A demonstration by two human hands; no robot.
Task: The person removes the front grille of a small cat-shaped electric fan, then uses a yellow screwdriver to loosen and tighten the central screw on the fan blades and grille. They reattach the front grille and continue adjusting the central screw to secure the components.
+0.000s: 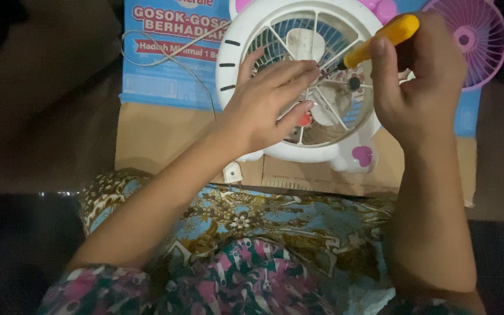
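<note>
A: Where is the fan (298, 81) lying?
B: At the cardboard's (153, 134) far edge. The left hand (266, 105) is resting spread on its grille.
A: The right hand (418, 76)?
B: Gripping a screwdriver (380, 39), tip at the hub.

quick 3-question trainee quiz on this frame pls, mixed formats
1. True or false: the left hand rests on the grille of the white fan.
2. The right hand holds: A) pliers B) a yellow-handled screwdriver C) a brush
3. Fill in: the pink fan grille lies to the person's ____ of the white fan.

Key: 1 true; 2 B; 3 right
</note>
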